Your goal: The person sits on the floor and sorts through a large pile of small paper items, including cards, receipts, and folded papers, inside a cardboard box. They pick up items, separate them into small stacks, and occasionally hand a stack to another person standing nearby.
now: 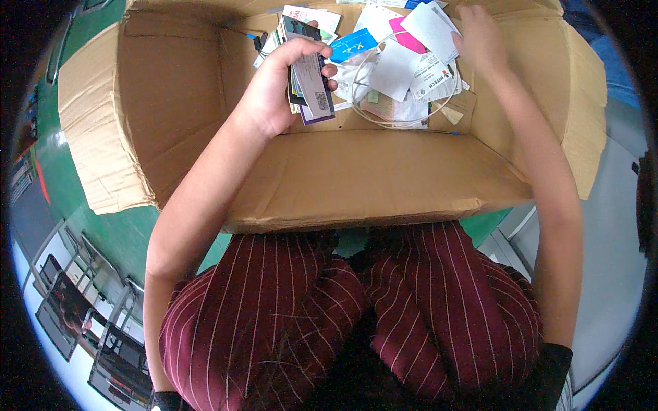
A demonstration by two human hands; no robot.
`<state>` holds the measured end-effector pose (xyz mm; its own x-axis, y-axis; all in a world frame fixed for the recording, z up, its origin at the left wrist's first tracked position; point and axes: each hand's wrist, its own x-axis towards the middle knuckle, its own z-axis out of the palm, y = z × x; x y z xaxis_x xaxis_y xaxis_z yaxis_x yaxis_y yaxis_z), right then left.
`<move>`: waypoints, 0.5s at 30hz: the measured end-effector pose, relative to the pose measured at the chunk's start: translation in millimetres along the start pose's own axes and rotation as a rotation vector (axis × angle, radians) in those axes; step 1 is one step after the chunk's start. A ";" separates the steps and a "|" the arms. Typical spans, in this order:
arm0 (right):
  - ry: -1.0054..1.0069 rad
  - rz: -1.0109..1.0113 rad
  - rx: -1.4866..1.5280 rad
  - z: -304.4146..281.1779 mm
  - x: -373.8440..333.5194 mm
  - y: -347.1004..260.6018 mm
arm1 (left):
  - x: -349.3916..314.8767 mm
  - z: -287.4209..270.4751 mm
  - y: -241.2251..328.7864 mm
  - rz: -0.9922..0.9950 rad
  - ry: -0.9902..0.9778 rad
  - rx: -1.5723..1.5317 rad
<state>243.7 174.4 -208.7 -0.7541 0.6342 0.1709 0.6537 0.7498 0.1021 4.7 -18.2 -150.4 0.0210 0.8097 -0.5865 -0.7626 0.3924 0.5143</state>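
My left hand (284, 75) is closed around a thick stack of business cards (317, 89), held upright over the left part of an open cardboard box (356, 178). A grey-white card with a square code faces outward, and a dark purple edge shows behind it. Toward the back right of the box, my right hand (482, 42) is blurred. Its thumb is at the right edge of a white card (430, 29); whether the fingers grip it cannot be made out. Beneath lie a blue card (354, 46), a pink card (407, 38) and a plain white square card (393, 70).
A white cable (393, 125) loops over loose papers in the box. A black connector (260, 41) lies near its left wall. The left flap (96, 130) and right flap (586, 116) fold outward. My striped trouser legs (274, 308) are against the near side. Green floor (65, 161) shows at left.
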 end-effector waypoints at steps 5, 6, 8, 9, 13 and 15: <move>-0.827 -0.119 0.199 -4.6 -24.3 -32.1 | -0.6 -2.1 -1.7 -0.064 0.008 0.032; -0.743 -0.172 0.106 0.6 -36.3 -38.0 | -1.2 -3.9 -1.4 -0.098 -0.008 0.014; -0.527 -0.230 0.020 6.5 -48.4 -41.5 | -1.5 -2.6 -0.4 -0.125 -0.015 0.024; -0.482 -0.243 0.033 11.7 -49.7 -38.4 | -2.3 0.0 0.0 -0.123 -0.007 0.052; -0.400 -0.259 0.174 21.6 -40.2 -30.1 | -1.0 -2.0 -3.2 -0.114 -0.022 0.078; -0.396 -0.191 0.297 15.1 -28.5 -30.1 | -2.6 -1.4 -3.0 -0.126 -0.030 0.059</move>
<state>244.6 136.5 -231.4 -0.8614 0.4611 -0.2129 0.5001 0.8435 -0.1963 6.0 -22.1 -151.3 0.1339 0.7645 -0.6305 -0.7136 0.5159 0.4739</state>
